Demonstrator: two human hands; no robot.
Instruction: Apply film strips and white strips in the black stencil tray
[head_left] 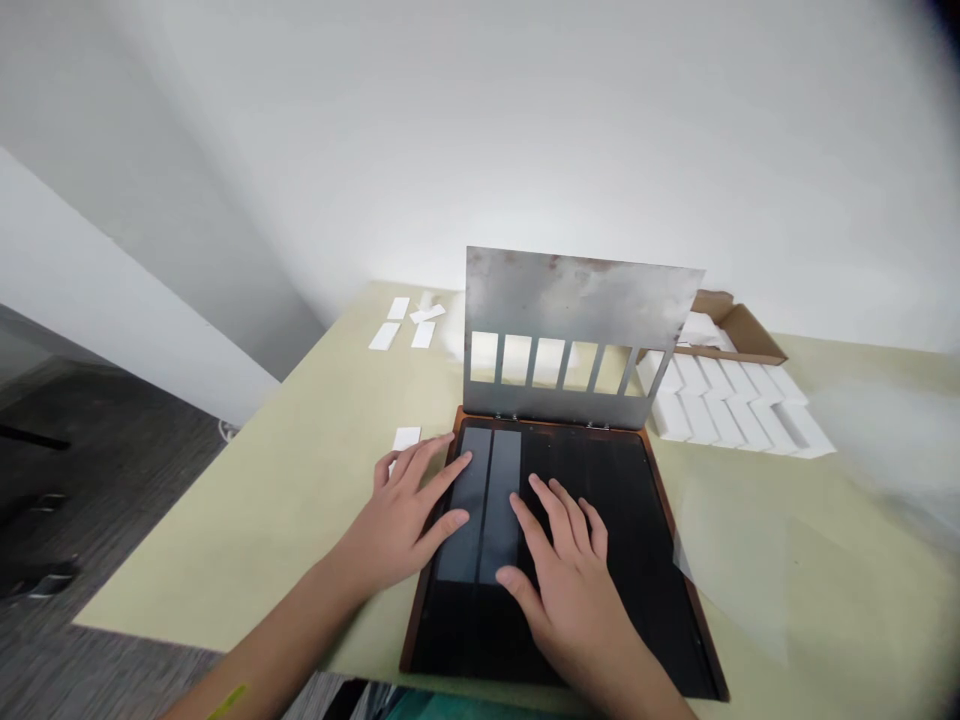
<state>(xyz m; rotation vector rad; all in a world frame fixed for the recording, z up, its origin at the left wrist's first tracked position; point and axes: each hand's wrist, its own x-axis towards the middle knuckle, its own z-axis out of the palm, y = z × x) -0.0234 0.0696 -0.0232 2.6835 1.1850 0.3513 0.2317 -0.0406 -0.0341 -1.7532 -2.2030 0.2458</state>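
Note:
A black board with a brown rim [664, 490] lies on the table in front of me. Two grey strips [487, 470] lie side by side on its left part. My left hand [401, 515] rests flat, fingers spread, its fingertips on the left strip. Next to it my right hand [566, 585] lies flat on the board, its fingertips at the right strip's edge. A hinged metal plate [577, 300] with several rectangular slots stands upright at the board's far edge.
Rows of white rectangular pieces [731, 400] lie at the right behind the plate, beside an open cardboard box [739, 330]. Loose white slips [409, 325] lie at the far left, one slip [406, 438] near my left hand. A translucent sheet [750, 560] lies right of the board.

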